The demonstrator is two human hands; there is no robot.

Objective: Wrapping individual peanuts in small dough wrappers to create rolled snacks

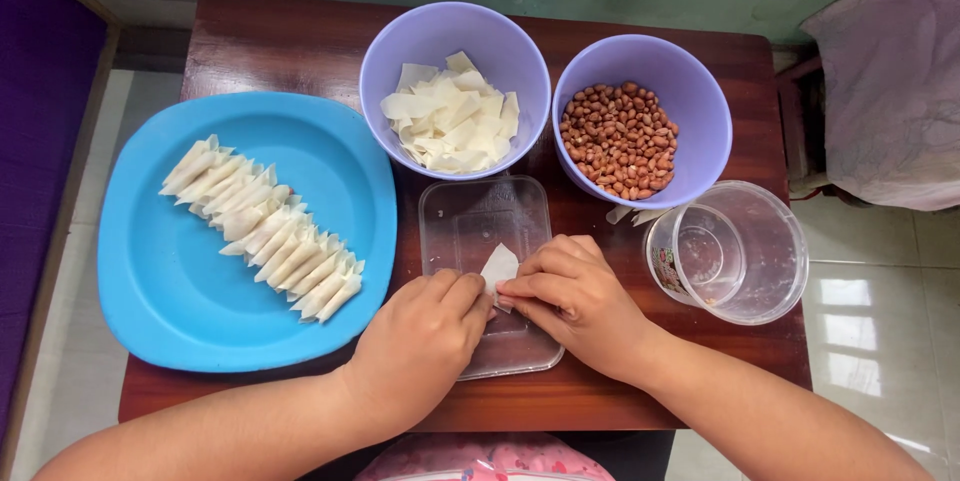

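Observation:
My left hand and my right hand meet over a clear plastic lid and pinch a small pale wrapper piece between their fingertips. Left of them a blue plate carries a diagonal row of folded wrapper parcels. Behind the lid, a lilac bowl holds several loose wrapper pieces. A second lilac bowl to its right is filled with peanuts.
A clear plastic container lies tilted at the right edge of the dark wooden table. Two wrapper scraps lie beside it. A cloth-covered chair stands at the far right, tiled floor below it.

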